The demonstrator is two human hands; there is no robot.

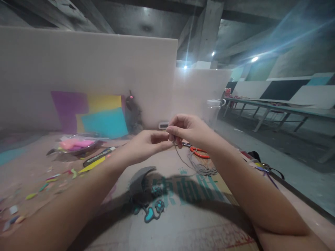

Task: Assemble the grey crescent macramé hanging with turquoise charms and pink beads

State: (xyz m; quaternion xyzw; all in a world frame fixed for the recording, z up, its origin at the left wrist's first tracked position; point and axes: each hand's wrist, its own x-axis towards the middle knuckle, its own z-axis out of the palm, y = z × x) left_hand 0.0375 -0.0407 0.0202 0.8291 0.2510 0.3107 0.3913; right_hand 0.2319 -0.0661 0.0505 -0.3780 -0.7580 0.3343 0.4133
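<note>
A thin grey cord (180, 156) hangs from my fingertips and runs down to a loose tangle on the cardboard. My right hand (190, 130) pinches the cord between bent fingers. Touching it from the left, my left hand (145, 146) brings thumb and fingers together on the cord; its very end is hidden by the fingers. Behind the tangle lie scissors with orange handles (200, 152), partly covered by my right forearm. Below my hands rests a dark grey curved piece (141, 181), and by it a small grey-and-turquoise paw-shaped piece (149, 214).
Printed cardboard (183, 223) covers the table before me. At left lie a black cutter (98, 157), coloured scraps (31, 196) and a bag of pink material (75, 143). Coloured sheets (104, 122) lean against a pale partition (146, 69). A clear bottle (211, 113) stands behind my right arm.
</note>
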